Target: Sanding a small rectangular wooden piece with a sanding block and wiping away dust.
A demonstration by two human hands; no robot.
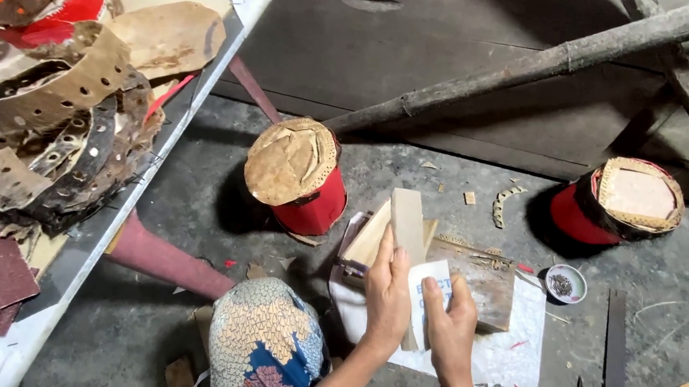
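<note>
1. Two hands work on one wood strip (407, 217) that stands on end over a wood block (480, 277) on the floor.
2. Left hand (387, 295) is closed around the strip's edge and steadies it.
3. Right hand (451, 327) presses a folded sandpaper sheet (432, 288) flat against the strip's lower part, fingers curled over it.
4. Judging by this, sanding is under way low down; the strip's upper part looks pale and bare.
5. Two red stools (313, 208) stand nearby.

Two red stools (305, 180), perforated leather scraps (56, 117) on a table (120, 217), small bowl (565, 283)
</note>
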